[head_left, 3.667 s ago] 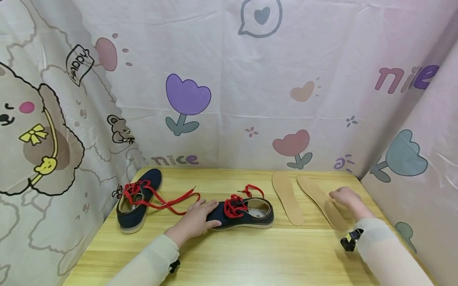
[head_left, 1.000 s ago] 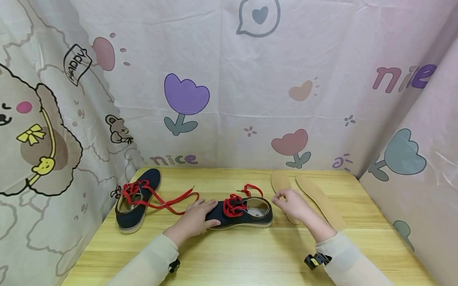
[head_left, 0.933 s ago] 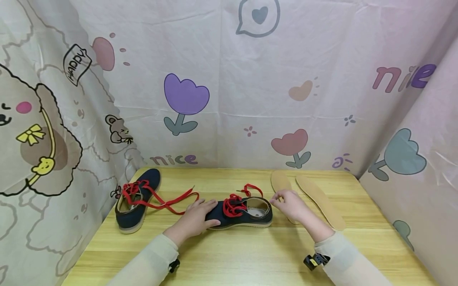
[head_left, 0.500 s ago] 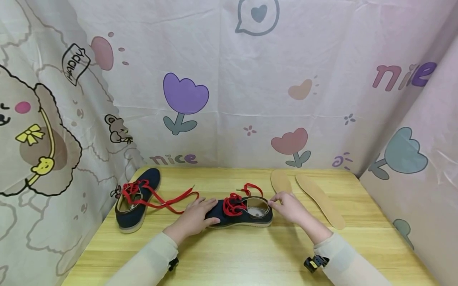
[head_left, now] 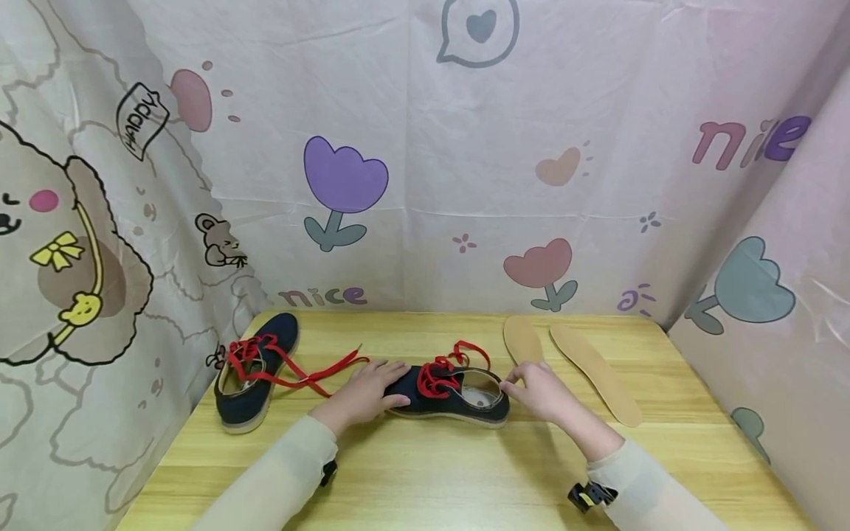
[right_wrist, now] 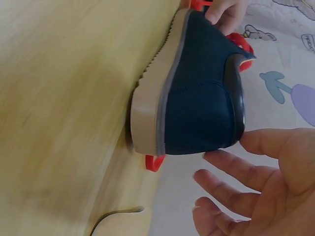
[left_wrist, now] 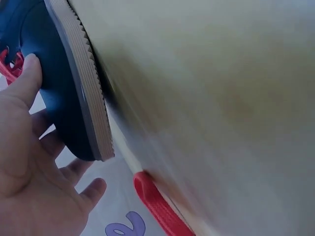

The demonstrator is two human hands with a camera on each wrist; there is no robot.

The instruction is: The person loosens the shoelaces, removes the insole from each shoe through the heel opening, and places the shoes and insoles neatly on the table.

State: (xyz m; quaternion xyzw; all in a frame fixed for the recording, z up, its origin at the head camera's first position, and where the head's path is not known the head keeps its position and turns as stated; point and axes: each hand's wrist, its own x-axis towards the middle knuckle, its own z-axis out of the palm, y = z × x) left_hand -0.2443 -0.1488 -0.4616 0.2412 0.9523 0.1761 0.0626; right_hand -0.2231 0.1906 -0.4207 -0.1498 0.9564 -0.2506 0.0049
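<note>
A navy lace-up shoe (head_left: 451,404) with red laces (head_left: 434,382) lies on its sole mid-table, toe to the left. My left hand (head_left: 358,394) grips its toe; the left wrist view shows the thumb on one side of the navy upper (left_wrist: 61,103) and the fingers on the other. At the heel, my right hand (head_left: 541,391) pinches the back rim between thumb and index finger. Its other fingers spread loosely behind the heel (right_wrist: 197,118) in the right wrist view. Inside the opening a pale footbed shows.
The matching navy shoe (head_left: 246,402) stands at the left, its red lace trailing right. Two tan insoles lie at the right: one (head_left: 521,339) partly behind my right hand, the other (head_left: 598,376) farther right. Printed curtains border the wooden table (head_left: 425,472).
My right hand has come left from the right-hand insole to the shoe's heel and taken hold of it. Just now the shoe has turned slightly, toe away and heel nearer, my left hand moving along.
</note>
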